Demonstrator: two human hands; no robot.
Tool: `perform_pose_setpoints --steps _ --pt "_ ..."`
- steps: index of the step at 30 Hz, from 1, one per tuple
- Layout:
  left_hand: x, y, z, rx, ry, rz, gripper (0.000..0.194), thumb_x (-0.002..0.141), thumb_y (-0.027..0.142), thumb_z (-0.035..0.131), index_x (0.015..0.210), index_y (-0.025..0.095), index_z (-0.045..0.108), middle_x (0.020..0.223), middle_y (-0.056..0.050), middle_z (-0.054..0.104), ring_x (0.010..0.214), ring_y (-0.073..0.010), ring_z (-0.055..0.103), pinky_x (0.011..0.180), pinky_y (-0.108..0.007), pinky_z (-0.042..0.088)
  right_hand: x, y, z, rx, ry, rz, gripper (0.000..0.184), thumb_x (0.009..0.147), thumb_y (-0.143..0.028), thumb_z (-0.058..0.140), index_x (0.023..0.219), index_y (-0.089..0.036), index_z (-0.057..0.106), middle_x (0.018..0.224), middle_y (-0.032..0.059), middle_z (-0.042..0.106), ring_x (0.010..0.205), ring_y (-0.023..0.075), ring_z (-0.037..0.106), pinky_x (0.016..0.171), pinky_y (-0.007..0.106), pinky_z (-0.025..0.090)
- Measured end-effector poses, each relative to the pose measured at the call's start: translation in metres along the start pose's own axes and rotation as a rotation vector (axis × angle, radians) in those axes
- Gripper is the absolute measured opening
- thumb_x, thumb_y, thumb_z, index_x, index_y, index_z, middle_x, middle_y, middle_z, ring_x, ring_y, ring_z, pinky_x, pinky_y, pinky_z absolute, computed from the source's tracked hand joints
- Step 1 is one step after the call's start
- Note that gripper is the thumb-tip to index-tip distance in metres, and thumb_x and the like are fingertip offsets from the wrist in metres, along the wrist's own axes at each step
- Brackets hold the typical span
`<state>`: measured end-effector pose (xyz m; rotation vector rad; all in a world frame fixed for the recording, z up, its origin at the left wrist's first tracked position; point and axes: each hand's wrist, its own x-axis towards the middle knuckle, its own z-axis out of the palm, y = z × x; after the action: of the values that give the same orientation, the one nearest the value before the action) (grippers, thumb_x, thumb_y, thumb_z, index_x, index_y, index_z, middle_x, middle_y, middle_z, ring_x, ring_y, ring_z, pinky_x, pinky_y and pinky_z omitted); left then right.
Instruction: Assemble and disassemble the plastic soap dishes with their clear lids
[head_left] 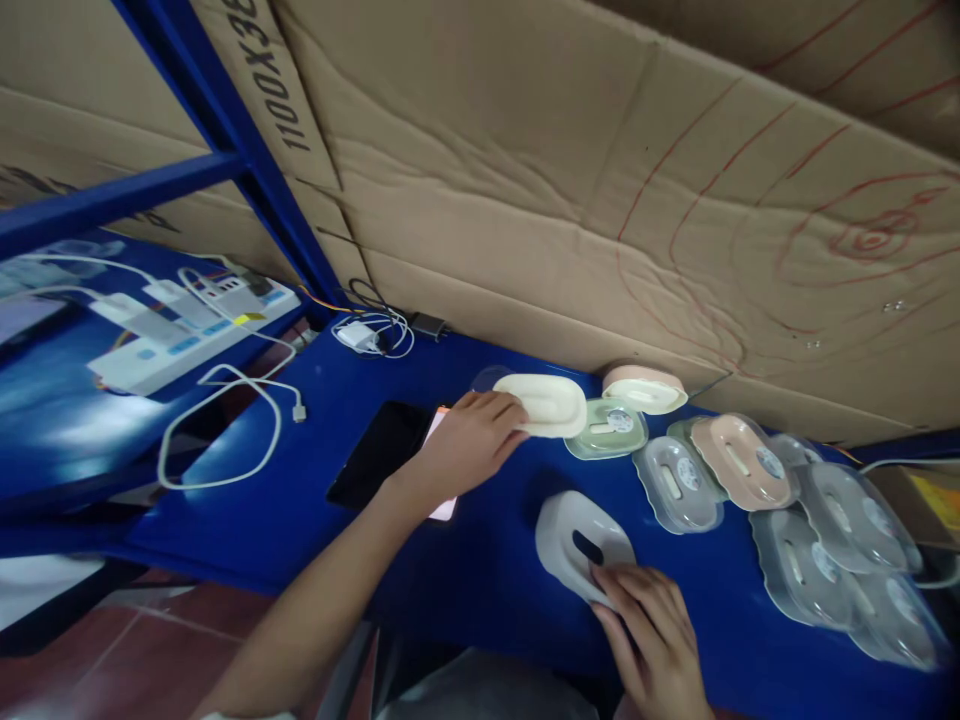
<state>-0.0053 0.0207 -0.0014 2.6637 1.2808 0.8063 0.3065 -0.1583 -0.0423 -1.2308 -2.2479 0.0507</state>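
My left hand (474, 440) is closed on the left end of a cream oval soap dish (559, 405), fingers over its rim. Behind that dish a clear round edge shows in part. My right hand (656, 630) pinches the near side of a pale grey soap dish (559, 535), which has a dark oval slot in its middle. Just right of the cream dish lies a green soap dish (607, 430) under a clear lid. A pink and cream dish (645, 388) leans by the cardboard behind it.
Several lidded soap dishes, among them a pink one (742, 460) and a grey one (679, 485), crowd the table's right side. A black phone (379, 455) lies left of my left forearm. Beyond are a white charger (360, 337), a power strip (150, 360) and a cardboard wall (487, 180).
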Motion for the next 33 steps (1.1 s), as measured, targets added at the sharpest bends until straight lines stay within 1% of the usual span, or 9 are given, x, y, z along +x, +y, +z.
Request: perform_pose_setpoints --steps 4,8,12,16,19,21,23,26,33 --pt "-0.001 0.027 0.005 -0.031 -0.198 0.108 0.009 0.107 0.025 0.060 0.106 0.020 0.067 0.112 -0.009 0.072 0.110 -0.0275 0.069 0.096 -0.041 0.052 -0.035 0.004 -0.002 -0.070 0.240 0.173 0.046 0.098 -0.020 0.069 0.141 -0.035 0.070 0.107 0.0065 0.079 0.093 0.0316 0.074 0.080 0.050 0.056" --pt "-0.014 0.055 0.013 -0.039 -0.282 0.164 0.003 0.103 0.022 0.065 0.104 0.020 0.066 0.113 -0.009 0.072 0.109 -0.0282 0.070 0.095 -0.043 0.055 -0.040 0.005 -0.001 -0.073 0.375 0.334 0.046 0.100 -0.018 0.066 0.143 -0.036 0.067 0.107 0.0093 0.076 0.094 0.0336 0.071 0.080 0.052 0.055" --pt "-0.051 0.084 0.030 -0.066 -0.305 0.147 0.006 0.099 0.017 0.068 0.103 0.021 0.066 0.114 -0.008 0.072 0.105 -0.0279 0.072 0.092 -0.045 0.061 -0.027 0.010 0.007 -0.045 0.273 0.282 0.040 0.102 -0.023 0.064 0.140 -0.036 0.068 0.109 0.0061 0.078 0.098 0.0323 0.073 0.087 0.053 0.054" --pt "-0.098 0.102 0.049 -0.144 -0.073 -0.080 0.033 0.102 0.018 0.065 0.134 0.025 0.062 0.153 -0.016 0.055 0.136 -0.0339 0.062 0.106 -0.052 0.061 -0.008 0.010 0.016 -0.015 0.051 0.174 0.039 0.105 -0.025 0.063 0.142 -0.036 0.065 0.121 0.0025 0.079 0.114 0.0311 0.074 0.103 0.055 0.047" --pt "-0.118 0.109 0.057 -0.204 0.036 -0.254 0.053 0.104 0.024 0.065 0.154 0.029 0.049 0.169 -0.018 0.036 0.147 -0.0369 0.054 0.108 -0.053 0.062 0.008 0.006 0.022 0.032 -0.100 0.075 0.046 0.107 -0.022 0.059 0.151 -0.037 0.058 0.134 0.0005 0.076 0.130 0.0291 0.068 0.116 0.055 0.040" --pt "-0.120 0.109 0.058 -0.225 0.036 -0.272 0.057 0.104 0.022 0.063 0.158 0.032 0.046 0.171 -0.016 0.036 0.149 -0.0361 0.053 0.110 -0.053 0.062 0.016 0.004 0.027 0.056 -0.155 0.045 0.049 0.107 -0.022 0.059 0.153 -0.037 0.056 0.141 0.0005 0.073 0.136 0.0283 0.065 0.120 0.054 0.038" --pt "-0.117 0.106 0.058 -0.220 0.015 -0.230 0.053 0.105 0.019 0.062 0.154 0.031 0.051 0.167 -0.013 0.044 0.149 -0.0352 0.052 0.113 -0.054 0.060 0.021 0.002 0.032 0.051 -0.171 0.051 0.047 0.107 -0.024 0.060 0.152 -0.037 0.058 0.145 0.0015 0.071 0.139 0.0288 0.063 0.120 0.054 0.039" --pt "-0.107 0.101 0.054 -0.163 -0.028 -0.165 0.041 0.105 0.022 0.064 0.145 0.028 0.060 0.162 -0.011 0.053 0.147 -0.0354 0.053 0.113 -0.056 0.059 0.022 0.002 0.038 0.028 -0.149 0.062 0.044 0.107 -0.024 0.059 0.150 -0.036 0.059 0.147 0.0027 0.070 0.140 0.0286 0.062 0.119 0.053 0.041" --pt "-0.088 0.102 0.052 -0.033 -0.109 -0.092 0.033 0.107 0.027 0.061 0.140 0.025 0.065 0.162 -0.008 0.056 0.146 -0.0342 0.054 0.105 -0.052 0.060 0.017 0.003 0.044 -0.016 -0.057 0.086 0.043 0.108 -0.022 0.059 0.150 -0.031 0.060 0.152 0.0034 0.066 0.148 0.0269 0.055 0.123 0.051 0.039"
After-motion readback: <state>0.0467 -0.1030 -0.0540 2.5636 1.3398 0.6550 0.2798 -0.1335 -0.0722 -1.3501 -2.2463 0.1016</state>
